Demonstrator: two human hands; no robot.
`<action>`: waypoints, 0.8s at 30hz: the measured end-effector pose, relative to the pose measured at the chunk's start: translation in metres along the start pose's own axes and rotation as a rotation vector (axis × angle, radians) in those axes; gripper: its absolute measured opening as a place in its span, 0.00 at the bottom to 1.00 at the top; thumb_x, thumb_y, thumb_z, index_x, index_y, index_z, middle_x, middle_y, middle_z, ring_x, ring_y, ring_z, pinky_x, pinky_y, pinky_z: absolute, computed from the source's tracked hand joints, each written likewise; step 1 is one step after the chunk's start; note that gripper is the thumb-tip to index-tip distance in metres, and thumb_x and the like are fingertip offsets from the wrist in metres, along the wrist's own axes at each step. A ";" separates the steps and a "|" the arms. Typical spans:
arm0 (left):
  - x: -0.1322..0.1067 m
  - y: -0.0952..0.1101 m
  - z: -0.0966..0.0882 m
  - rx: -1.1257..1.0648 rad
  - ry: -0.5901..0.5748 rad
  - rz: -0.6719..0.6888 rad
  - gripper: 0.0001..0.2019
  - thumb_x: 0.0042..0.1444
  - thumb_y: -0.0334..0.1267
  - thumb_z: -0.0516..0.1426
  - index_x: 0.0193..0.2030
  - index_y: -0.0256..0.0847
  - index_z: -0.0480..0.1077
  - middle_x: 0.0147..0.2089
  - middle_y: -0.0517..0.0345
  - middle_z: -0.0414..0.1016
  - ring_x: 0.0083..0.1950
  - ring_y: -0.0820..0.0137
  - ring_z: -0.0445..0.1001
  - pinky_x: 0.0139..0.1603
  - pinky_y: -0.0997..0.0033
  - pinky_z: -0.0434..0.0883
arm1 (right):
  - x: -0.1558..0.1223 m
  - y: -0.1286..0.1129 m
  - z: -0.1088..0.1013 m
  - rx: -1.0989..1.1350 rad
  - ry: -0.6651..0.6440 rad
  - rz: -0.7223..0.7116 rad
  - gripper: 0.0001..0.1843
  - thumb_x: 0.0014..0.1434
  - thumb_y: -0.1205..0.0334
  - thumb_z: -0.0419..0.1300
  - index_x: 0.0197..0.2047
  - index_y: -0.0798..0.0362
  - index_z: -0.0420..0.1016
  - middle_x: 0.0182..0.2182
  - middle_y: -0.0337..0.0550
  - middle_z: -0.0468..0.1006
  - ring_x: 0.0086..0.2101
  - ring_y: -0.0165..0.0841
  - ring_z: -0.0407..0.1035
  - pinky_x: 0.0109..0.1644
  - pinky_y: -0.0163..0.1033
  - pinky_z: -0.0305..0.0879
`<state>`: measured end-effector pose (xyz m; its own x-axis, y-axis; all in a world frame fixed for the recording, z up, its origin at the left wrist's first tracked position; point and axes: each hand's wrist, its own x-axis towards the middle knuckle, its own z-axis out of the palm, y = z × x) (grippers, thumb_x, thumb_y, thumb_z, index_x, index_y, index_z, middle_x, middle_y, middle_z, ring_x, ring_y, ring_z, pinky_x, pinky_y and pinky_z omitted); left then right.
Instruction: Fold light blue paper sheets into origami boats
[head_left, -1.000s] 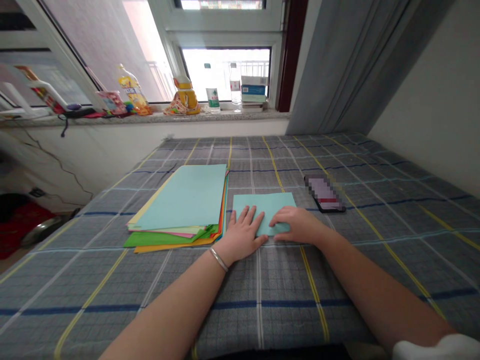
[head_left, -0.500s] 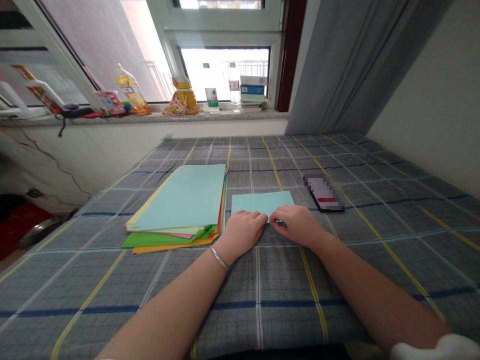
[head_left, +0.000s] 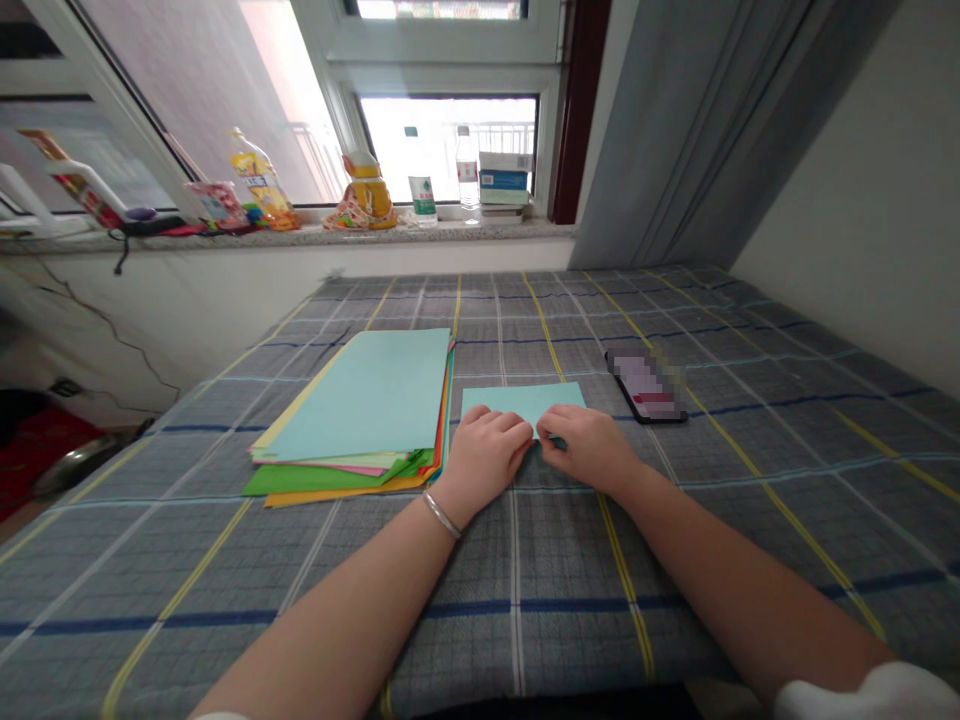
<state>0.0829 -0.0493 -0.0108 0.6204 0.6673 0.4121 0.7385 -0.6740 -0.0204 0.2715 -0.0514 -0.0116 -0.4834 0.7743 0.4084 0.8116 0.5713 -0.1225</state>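
Observation:
A light blue sheet of paper [head_left: 517, 399] lies on the checked cloth in front of me, its near edge mostly covered by my hands. My left hand [head_left: 486, 452] rests on the near left part, its fingers curled and pinching the edge. Close beside it, my right hand [head_left: 583, 443] pinches the same edge between thumb and fingers, and a bit of blue paper shows beneath those fingers. The two hands' fingertips nearly meet at the middle of the edge. A silver bangle [head_left: 441, 514] circles my left wrist.
A stack of coloured paper [head_left: 367, 390], light blue on top, lies left of the sheet. To the right is a phone [head_left: 646, 388]. Bottles, a yellow container [head_left: 367, 190] and boxes [head_left: 504, 182] stand on the windowsill [head_left: 450, 236] beyond the checked cloth [head_left: 570, 620].
My fingers have shifted slightly at the near edge of the paper, the right hand a little to the left and curled more. The sheet, stack and phone stay in place.

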 end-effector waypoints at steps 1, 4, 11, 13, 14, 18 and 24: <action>0.000 -0.001 -0.001 0.006 0.005 -0.001 0.12 0.66 0.40 0.48 0.35 0.42 0.69 0.37 0.59 0.76 0.38 0.69 0.70 0.46 0.64 0.60 | 0.000 0.002 -0.001 0.006 0.001 0.006 0.05 0.56 0.66 0.54 0.30 0.49 0.69 0.29 0.39 0.74 0.33 0.32 0.67 0.35 0.35 0.55; 0.000 -0.003 -0.002 0.003 0.018 -0.020 0.13 0.66 0.40 0.47 0.35 0.42 0.69 0.37 0.59 0.76 0.38 0.69 0.70 0.46 0.64 0.60 | -0.001 0.010 -0.005 0.045 0.004 0.016 0.05 0.54 0.67 0.55 0.30 0.49 0.70 0.30 0.38 0.75 0.33 0.31 0.68 0.36 0.34 0.56; 0.000 -0.011 0.002 -0.066 0.063 -0.095 0.11 0.66 0.40 0.49 0.35 0.42 0.70 0.37 0.60 0.76 0.38 0.69 0.70 0.48 0.64 0.60 | -0.003 0.027 -0.008 0.130 0.049 0.045 0.06 0.53 0.70 0.54 0.30 0.50 0.69 0.33 0.38 0.76 0.35 0.30 0.69 0.40 0.33 0.59; 0.000 -0.013 0.004 -0.072 0.076 -0.119 0.10 0.65 0.40 0.50 0.35 0.43 0.70 0.36 0.60 0.76 0.38 0.68 0.70 0.47 0.65 0.60 | -0.004 0.032 -0.009 0.133 0.066 0.049 0.06 0.53 0.70 0.55 0.30 0.50 0.69 0.32 0.37 0.76 0.35 0.30 0.69 0.39 0.33 0.60; 0.000 -0.014 0.005 -0.075 0.085 -0.132 0.09 0.64 0.41 0.51 0.35 0.43 0.70 0.36 0.60 0.76 0.38 0.68 0.70 0.47 0.65 0.61 | -0.004 0.034 -0.009 0.139 0.074 0.046 0.06 0.52 0.70 0.55 0.30 0.49 0.69 0.32 0.37 0.76 0.35 0.30 0.69 0.38 0.33 0.60; -0.001 -0.016 0.007 -0.086 0.108 -0.160 0.07 0.63 0.40 0.54 0.35 0.43 0.69 0.35 0.60 0.75 0.37 0.68 0.70 0.46 0.66 0.61 | -0.006 0.044 -0.010 0.196 0.072 0.018 0.06 0.52 0.70 0.55 0.31 0.50 0.69 0.34 0.37 0.76 0.35 0.31 0.70 0.40 0.34 0.62; -0.001 -0.017 0.008 -0.066 0.123 -0.165 0.07 0.63 0.39 0.54 0.35 0.43 0.69 0.35 0.60 0.75 0.37 0.67 0.70 0.46 0.65 0.62 | -0.007 0.058 -0.015 0.266 0.062 0.009 0.06 0.51 0.71 0.56 0.31 0.50 0.69 0.36 0.40 0.76 0.37 0.32 0.70 0.43 0.37 0.66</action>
<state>0.0720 -0.0361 -0.0179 0.4531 0.7291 0.5129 0.8058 -0.5810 0.1141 0.3269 -0.0281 -0.0081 -0.4485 0.7664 0.4599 0.6973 0.6219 -0.3564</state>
